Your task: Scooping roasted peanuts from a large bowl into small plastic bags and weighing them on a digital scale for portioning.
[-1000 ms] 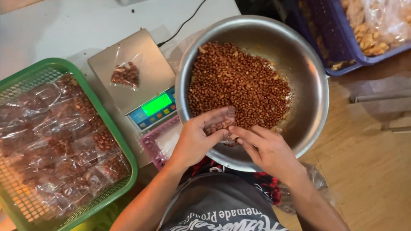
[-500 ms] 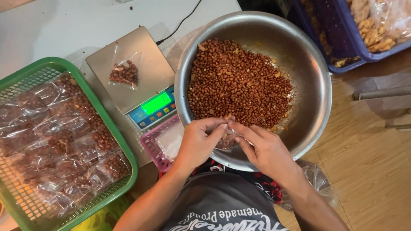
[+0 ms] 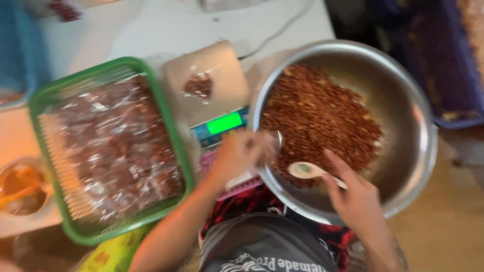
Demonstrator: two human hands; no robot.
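A big steel bowl (image 3: 413, 126) holds a heap of brown roasted nuts (image 3: 322, 113). My left hand (image 3: 242, 151) hovers at the bowl's near-left rim, its fingers closed on a small clear bag (image 3: 277, 140) that is blurred. Over the bowl's near edge, my right hand (image 3: 355, 196) grips a white spoon (image 3: 305, 170), with the spoon's head at the edge of the nuts. A digital scale (image 3: 206, 93) with a green lit display stands left of the bowl. One small bag of nuts (image 3: 199, 84) lies on its plate.
A green basket (image 3: 171, 126) filled with several packed bags of nuts sits at the left. Under my left wrist lies a pink tray (image 3: 239, 186). A blue crate (image 3: 448, 75) is at the far right, and a round container (image 3: 20, 189) at the far left. A cable (image 3: 282, 30) runs across the white table.
My hands have come apart. The right one has left the small bag and taken up a white spoon, while the left keeps the bag. The view has swung right and blurred.
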